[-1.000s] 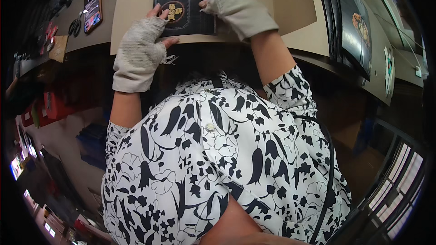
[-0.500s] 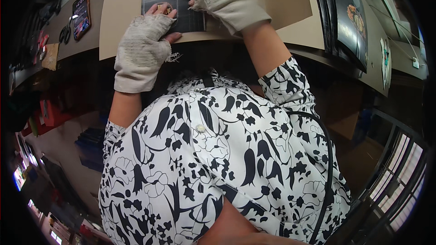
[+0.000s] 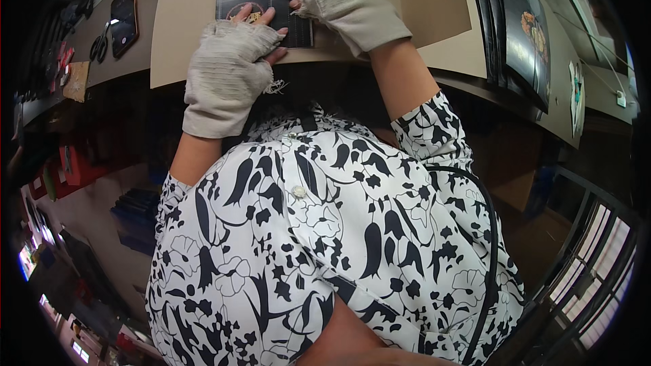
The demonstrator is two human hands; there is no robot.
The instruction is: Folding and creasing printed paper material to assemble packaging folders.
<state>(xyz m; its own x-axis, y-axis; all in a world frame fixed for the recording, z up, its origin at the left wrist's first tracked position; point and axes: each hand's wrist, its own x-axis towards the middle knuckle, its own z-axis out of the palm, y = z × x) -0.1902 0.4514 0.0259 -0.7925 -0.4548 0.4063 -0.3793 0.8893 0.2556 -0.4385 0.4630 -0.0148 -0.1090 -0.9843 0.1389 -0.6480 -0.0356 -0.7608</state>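
Since the earlier frame, as seen in the head view, the left hand (image 3: 234,61) had shifted rightward across the black printed sheet (image 3: 281,1), and the screen of the smartphone (image 3: 124,24) had dimmed. The sheet lay on a beige board (image 3: 183,20), near its front edge, with orange figures toward the far end and a round emblem partly covered by the left fingers. Left hand: palm down, fingers spread, resting on the sheet's near part. Right hand (image 3: 349,10): at the sheet's right edge, fingers curled; whether it pinched that edge could not be determined. Both hands wore pale fingerless gloves, the left one frayed. Black-handled scissors (image 3: 100,44) lay just beside the smartphone, left of the board. A stack of glossy black printed pieces (image 3: 525,34) lay to the right.
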